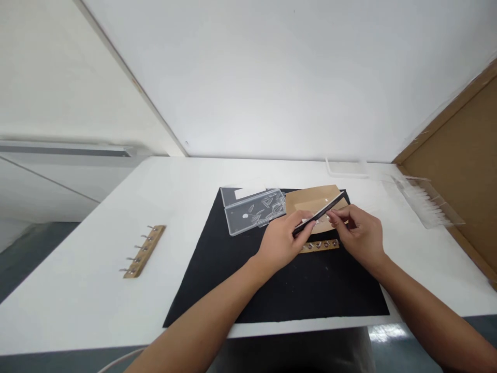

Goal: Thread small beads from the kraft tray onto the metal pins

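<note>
My left hand [282, 235] grips the lower left end of a thin black strip [320, 213] with a pale edge, held tilted up to the right. My right hand [355, 228] is closed near the middle of the strip, thumb and fingertips pinched together; what they hold is too small to name. Behind the strip lies an open brown paper tray [306, 199] with small pale pieces. Just below the hands, a wooden bar with metal hooks [320, 245] rests on the black mat [287, 295].
An open clear plastic case [243, 220] with several clear leaf-shaped pieces lies left of the paper tray. Another wooden hook bar [144, 252] is on the white table [97, 290] at left. Clear packs of white sticks [421, 203] and a white frame [347, 175] sit at back right.
</note>
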Demonstrator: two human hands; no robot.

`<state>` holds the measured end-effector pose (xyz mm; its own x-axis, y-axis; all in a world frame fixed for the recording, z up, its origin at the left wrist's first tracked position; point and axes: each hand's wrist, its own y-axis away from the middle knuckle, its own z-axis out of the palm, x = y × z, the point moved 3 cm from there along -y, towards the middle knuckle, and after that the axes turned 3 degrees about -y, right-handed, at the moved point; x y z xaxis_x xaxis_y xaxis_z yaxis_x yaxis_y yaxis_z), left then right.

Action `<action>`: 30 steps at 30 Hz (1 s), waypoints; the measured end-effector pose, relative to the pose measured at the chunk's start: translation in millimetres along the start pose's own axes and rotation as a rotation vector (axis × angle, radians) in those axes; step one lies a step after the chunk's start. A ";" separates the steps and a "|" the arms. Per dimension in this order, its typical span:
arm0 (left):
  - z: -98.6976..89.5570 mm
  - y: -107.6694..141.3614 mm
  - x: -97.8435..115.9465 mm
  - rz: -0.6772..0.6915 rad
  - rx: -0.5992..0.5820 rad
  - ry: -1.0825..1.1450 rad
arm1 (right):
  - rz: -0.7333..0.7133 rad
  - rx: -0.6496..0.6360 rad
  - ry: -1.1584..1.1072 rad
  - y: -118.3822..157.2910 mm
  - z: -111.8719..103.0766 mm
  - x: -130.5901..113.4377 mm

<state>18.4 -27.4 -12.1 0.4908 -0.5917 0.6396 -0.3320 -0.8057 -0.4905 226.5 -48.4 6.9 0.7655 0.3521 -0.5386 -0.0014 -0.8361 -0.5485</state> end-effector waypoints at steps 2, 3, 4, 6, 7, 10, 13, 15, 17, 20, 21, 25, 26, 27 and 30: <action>0.6 0.1 -0.1 -0.023 0.006 0.036 | 0.016 0.001 0.001 0.1 -0.2 1.1; 1.2 0.3 -0.1 -0.018 0.007 0.033 | 0.019 -0.001 0.001 0.1 0.0 1.6; 1.8 0.6 -0.2 -0.001 0.012 0.016 | 0.020 -0.002 0.002 0.1 0.4 2.1; 2.8 1.4 -0.8 0.052 0.028 -0.037 | 0.014 -0.008 0.004 0.0 1.8 3.0; 3.1 1.8 -1.3 0.076 0.035 -0.064 | 0.012 -0.013 0.008 -0.1 2.6 3.6; 3.5 2.6 -2.2 0.134 0.038 -0.128 | 0.014 -0.003 0.053 -0.4 3.6 5.4; 3.6 3.3 -1.2 0.187 0.030 -0.182 | 0.022 0.013 0.102 -1.0 3.2 7.3; 3.9 4.0 0.2 0.225 0.031 -0.220 | 0.024 -0.012 0.115 -1.0 4.5 8.6; 4.4 4.4 1.3 0.248 0.040 -0.252 | 0.021 -0.056 0.118 -0.3 7.5 9.1; 5.3 4.2 1.7 0.254 0.036 -0.276 | -0.017 -0.116 0.111 2.2 13.7 6.9; 5.5 4.0 1.8 0.258 0.035 -0.280 | -0.036 -0.131 0.106 3.0 15.5 5.7; 6.2 2.9 2.0 0.273 0.037 -0.281 | -0.043 -0.111 0.122 2.4 16.8 5.4; 6.7 2.7 1.9 0.271 0.033 -0.279 | -0.028 -0.082 0.136 1.3 15.7 6.7; 7.1 2.5 1.7 0.271 0.031 -0.278 | -0.018 -0.058 0.147 0.2 14.6 8.0; 7.7 2.7 1.4 0.287 0.046 -0.278 | -0.056 -0.050 0.136 -1.8 14.0 8.8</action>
<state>24.3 -30.2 -17.0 0.5844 -0.7574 0.2912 -0.4539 -0.6026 -0.6564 224.2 -38.0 -5.8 0.8438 0.3413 -0.4142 0.0733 -0.8377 -0.5411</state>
